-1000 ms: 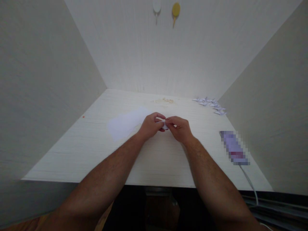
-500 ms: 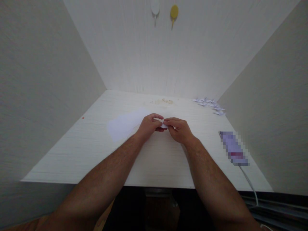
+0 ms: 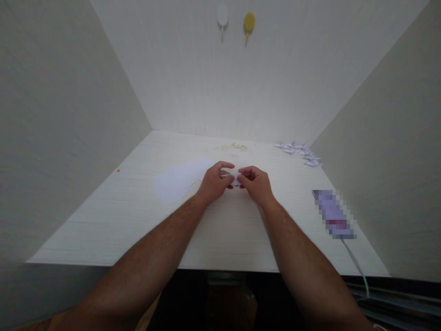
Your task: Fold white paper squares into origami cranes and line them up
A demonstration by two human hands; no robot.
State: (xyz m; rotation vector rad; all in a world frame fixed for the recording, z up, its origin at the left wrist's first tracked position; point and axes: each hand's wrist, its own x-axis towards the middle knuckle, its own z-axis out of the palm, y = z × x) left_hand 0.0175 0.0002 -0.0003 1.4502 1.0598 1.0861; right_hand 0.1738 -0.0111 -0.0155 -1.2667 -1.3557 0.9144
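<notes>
A small folded piece of white paper (image 3: 235, 177) is pinched between my two hands above the middle of the table. My left hand (image 3: 216, 180) grips its left side with thumb and fingers, the index finger arched above it. From the right, my right hand (image 3: 255, 182) holds the other side between thumb and fingertips. The fingers cover much of the paper, so its exact folds cannot be made out. White paper sheets (image 3: 175, 179) lie flat on the table just left of my left hand.
Several small folded paper figures (image 3: 298, 151) cluster at the table's back right corner. A phone-like device (image 3: 333, 215), blurred out, lies at the right with a white cable (image 3: 356, 264). White and yellow hooks (image 3: 249, 21) hang on the back wall. Panels flank the white table (image 3: 103, 225).
My right hand's fingers have shifted slightly and spread a little from the left hand's, so more of the folded paper shows between them. The camera view has tilted slightly up.
</notes>
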